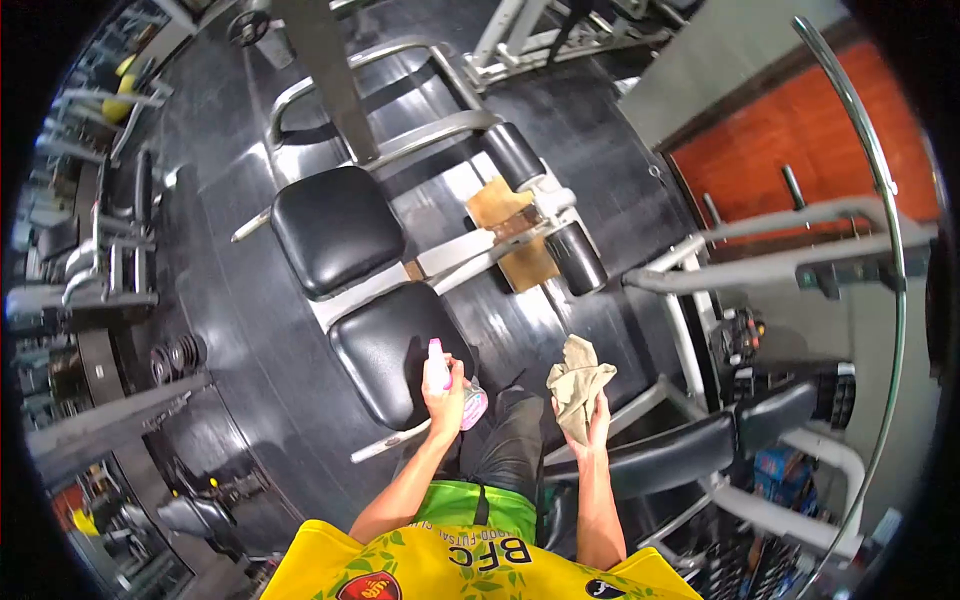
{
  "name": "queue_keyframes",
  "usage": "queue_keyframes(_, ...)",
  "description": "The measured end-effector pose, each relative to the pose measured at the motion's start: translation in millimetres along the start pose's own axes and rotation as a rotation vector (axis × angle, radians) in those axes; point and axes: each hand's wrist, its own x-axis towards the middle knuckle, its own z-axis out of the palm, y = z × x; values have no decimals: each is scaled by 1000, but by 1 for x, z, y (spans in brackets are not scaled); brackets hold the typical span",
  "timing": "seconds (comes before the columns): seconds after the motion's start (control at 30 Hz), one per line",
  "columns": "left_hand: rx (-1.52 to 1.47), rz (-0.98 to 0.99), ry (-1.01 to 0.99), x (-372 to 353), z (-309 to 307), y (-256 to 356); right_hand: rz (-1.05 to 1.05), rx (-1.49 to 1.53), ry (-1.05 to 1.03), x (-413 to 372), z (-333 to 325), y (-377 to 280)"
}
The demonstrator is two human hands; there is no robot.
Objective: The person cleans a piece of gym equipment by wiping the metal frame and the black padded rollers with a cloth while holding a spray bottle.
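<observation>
My left hand (445, 400) is wrapped round a spray bottle (472, 408) with a pink and white trigger head and a clear body with a pink label. It is held over the near edge of a black padded seat (385, 350). In my right hand (590, 425) is a crumpled beige cloth (578, 378), bunched above the palm and hiding part of the fingers. A second black pad (338, 230) lies just beyond the seat on the same white-framed machine.
Black foam rollers (577, 258) stick out from the machine's front. A tan board (528, 265) lies beneath them. To my right stand a padded bench (660, 455) and a tall chrome bar (850, 100). Weight plates (178, 355) rest on the left.
</observation>
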Motion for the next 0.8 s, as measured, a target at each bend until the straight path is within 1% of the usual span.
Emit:
queue_keyframes(0.1,44,8,85,15,19,1,47,-55,-19,29,11,-23)
queue_keyframes(0.2,-30,-19,139,34,41,1,82,-86,-31,60,15,-47)
queue_keyframes(0.27,5,-62,173,43,53,-3,117,-100,-35,88,17,-67)
queue_keyframes(0.33,30,-44,204,49,68,-4,137,-93,-17,100,16,-83)
queue_keyframes(0.4,-39,-182,267,62,81,-13,179,-191,2,120,21,-103)
queue_keyframes(0.47,-54,-195,298,70,92,-24,193,-193,-33,139,27,-120)
queue_keyframes(0.53,-29,-230,317,75,102,-29,224,-218,-43,155,36,-134)
queue_keyframes(0.57,-41,-227,326,75,108,-31,234,-221,5,163,40,-141)
queue_keyframes(0.6,-46,-226,344,78,113,-33,239,-258,-32,170,45,-145)
queue_keyframes(0.67,-32,-198,315,80,123,-38,264,-272,-35,187,52,-151)
queue_keyframes(0.73,-23,-236,348,79,132,-42,293,-287,33,205,52,-157)
queue_keyframes(0.8,13,-233,346,85,140,-43,260,-327,1,221,54,-159)
